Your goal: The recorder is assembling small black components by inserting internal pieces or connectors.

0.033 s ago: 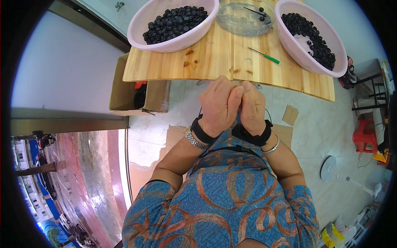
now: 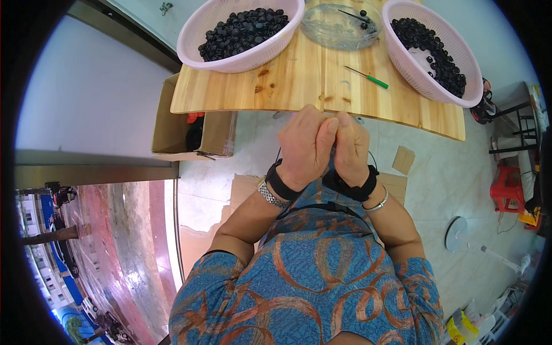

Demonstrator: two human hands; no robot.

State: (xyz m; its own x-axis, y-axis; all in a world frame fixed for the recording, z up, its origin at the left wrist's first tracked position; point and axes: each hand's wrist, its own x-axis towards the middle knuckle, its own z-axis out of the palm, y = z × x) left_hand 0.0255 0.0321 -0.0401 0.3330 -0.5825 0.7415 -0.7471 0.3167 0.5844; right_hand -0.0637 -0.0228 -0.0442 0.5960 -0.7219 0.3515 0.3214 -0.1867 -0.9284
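Just off the near edge of the wooden table [image 2: 293,92], my left hand [image 2: 306,146] and my right hand [image 2: 351,148] are side by side and touching. Both have curled fingers, with the thumbs pressed against them. Whatever they hold, if anything, is hidden behind the fingers. Beyond them on the tabletop lies a small screwdriver [image 2: 376,81] with a green handle and a thin metal shaft. A pink basket [image 2: 241,64] of small black plastic caps [image 2: 244,34] stands at the far left. Another pink basket [image 2: 422,83], at the far right, holds small black ring-like parts [image 2: 428,49].
Between the baskets sits a clear round tray [image 2: 328,41] with a dark thin tool and a few black parts. A cardboard box [image 2: 221,135] stands under the table's left end. To the right are a red stool [image 2: 507,188] and a white fan [image 2: 458,234].
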